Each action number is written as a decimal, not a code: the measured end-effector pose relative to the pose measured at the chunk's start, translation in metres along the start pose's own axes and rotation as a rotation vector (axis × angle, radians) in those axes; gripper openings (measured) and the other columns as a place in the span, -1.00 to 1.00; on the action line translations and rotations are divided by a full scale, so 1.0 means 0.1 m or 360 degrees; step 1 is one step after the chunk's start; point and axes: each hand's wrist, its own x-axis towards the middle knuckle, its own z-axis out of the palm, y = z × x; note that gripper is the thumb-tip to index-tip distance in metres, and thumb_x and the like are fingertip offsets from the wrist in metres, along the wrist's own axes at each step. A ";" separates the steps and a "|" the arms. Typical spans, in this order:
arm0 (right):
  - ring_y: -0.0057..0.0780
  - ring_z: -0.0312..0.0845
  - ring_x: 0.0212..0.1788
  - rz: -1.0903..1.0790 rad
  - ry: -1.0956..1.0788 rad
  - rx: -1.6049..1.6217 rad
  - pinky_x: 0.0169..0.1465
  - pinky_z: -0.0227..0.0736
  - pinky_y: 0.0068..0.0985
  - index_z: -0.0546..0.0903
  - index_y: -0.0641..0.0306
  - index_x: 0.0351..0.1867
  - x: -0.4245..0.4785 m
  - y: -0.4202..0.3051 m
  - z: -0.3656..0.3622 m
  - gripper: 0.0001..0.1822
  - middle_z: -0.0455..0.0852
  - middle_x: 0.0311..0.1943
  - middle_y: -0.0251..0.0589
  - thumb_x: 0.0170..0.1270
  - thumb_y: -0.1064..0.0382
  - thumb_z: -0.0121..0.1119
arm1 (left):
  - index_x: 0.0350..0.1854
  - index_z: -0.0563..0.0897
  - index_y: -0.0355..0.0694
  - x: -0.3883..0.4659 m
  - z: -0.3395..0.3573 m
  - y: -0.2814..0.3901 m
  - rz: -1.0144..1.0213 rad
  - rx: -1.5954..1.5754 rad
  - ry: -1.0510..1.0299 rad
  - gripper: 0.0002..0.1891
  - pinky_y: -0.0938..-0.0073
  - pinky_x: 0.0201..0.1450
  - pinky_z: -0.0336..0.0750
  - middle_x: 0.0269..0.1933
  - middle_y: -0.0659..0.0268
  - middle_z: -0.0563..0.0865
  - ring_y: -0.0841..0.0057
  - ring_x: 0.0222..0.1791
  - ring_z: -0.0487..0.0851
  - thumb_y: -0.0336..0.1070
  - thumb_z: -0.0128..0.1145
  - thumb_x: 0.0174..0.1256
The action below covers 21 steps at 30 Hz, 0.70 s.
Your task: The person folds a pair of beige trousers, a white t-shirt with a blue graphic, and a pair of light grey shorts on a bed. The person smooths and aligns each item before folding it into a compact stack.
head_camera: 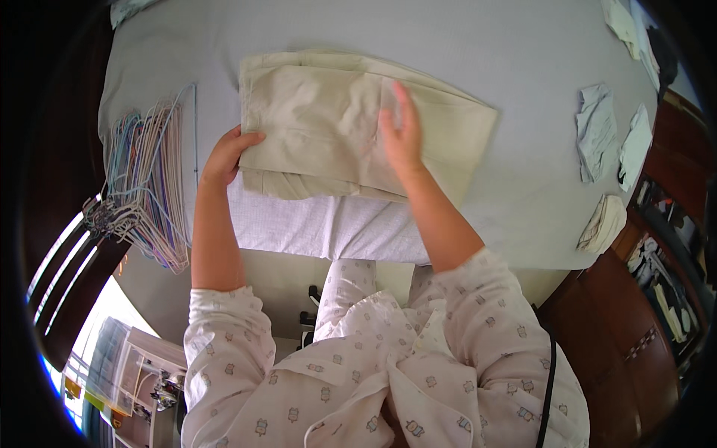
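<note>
A beige cloth garment [313, 112], folded in layers, lies flat on the grey bed sheet [532, 213] in front of me. My left hand [229, 154] grips its left edge, thumb on top and fingers underneath. Over the right half of the cloth is my right hand [404, 131], slightly blurred, its fingers extended and the thumb apart. Whether its palm touches the fabric I cannot tell. Wrinkles run across the middle of the garment, and its lower layers stick out along the near edge.
Left on the sheet is a pile of clothes hangers [151, 179]. Folded light garments [596, 131] and a cream folded cloth [602, 224] lie along the right edge. A clear plastic drawer unit [140, 369] stands lower left; a dark wooden cabinet [622, 325] is at right.
</note>
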 end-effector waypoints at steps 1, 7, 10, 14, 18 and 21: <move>-0.23 0.19 0.36 0.0078 0.0136 0.0220 0.37 0.08 -0.37 0.33 0.29 0.27 -0.06 0.01 -0.19 -0.47 0.34 0.29 -0.06 0.28 0.24 0.12 | -0.06 0.58 -0.41 -0.09 0.05 0.05 0.0041 0.0046 0.0013 -0.62 0.53 -0.10 0.49 -0.17 0.21 0.69 0.49 -0.19 0.64 -0.26 0.23 0.12; -0.37 0.38 0.23 0.0561 0.0201 0.0135 0.27 0.25 -0.44 0.48 0.35 0.15 -0.57 0.10 -1.41 -0.62 0.55 0.12 -0.11 0.33 0.29 0.07 | -0.16 0.61 -0.35 -0.84 1.07 0.56 0.0545 0.0708 0.0032 -0.75 0.54 -0.26 0.50 -0.31 0.28 0.68 0.57 -0.35 0.61 -0.34 0.17 0.12; -0.38 0.46 0.14 0.0816 0.0112 0.0666 0.16 0.35 -0.46 0.46 0.30 0.18 -0.60 0.09 -1.58 -0.54 0.56 0.10 -0.06 0.43 0.03 -0.09 | -0.34 0.58 -0.31 -1.09 1.90 0.46 0.0914 0.1678 0.0256 -0.84 0.48 -0.44 0.36 -0.50 0.27 0.55 0.57 -0.55 0.44 -0.37 0.18 0.03; -0.36 0.47 0.13 0.1073 0.0073 0.1664 0.16 0.35 -0.42 0.29 0.25 0.31 -0.60 0.37 -1.87 -0.26 0.55 0.12 -0.13 0.37 -0.33 -0.29 | -0.25 0.55 -0.22 -0.97 3.23 0.03 0.0754 0.1949 0.0022 -0.78 0.22 -0.17 0.54 -0.17 0.11 0.58 0.14 -0.21 0.64 -0.30 0.16 0.05; -0.31 0.45 0.13 0.1243 -0.0022 0.1791 0.18 0.33 -0.32 0.21 0.23 0.34 -0.57 0.51 -1.98 -0.20 0.45 0.21 -0.18 0.32 -0.39 -0.25 | -0.16 0.52 -0.20 -0.33 3.96 -0.89 0.0569 0.2141 0.0044 -0.75 0.23 -0.19 0.58 -0.06 0.08 0.52 0.19 -0.09 0.60 -0.31 0.13 0.09; -0.29 0.39 0.15 0.1420 -0.0058 0.1446 0.19 0.28 -0.31 0.27 0.26 0.28 -0.37 0.49 -2.03 -0.23 0.44 0.17 -0.15 0.24 -0.28 0.04 | -0.20 0.52 -0.19 -0.23 3.98 -1.18 0.0846 0.1982 0.0110 -0.76 0.26 -0.20 0.58 -0.07 0.12 0.52 0.19 -0.04 0.57 -0.32 0.17 0.06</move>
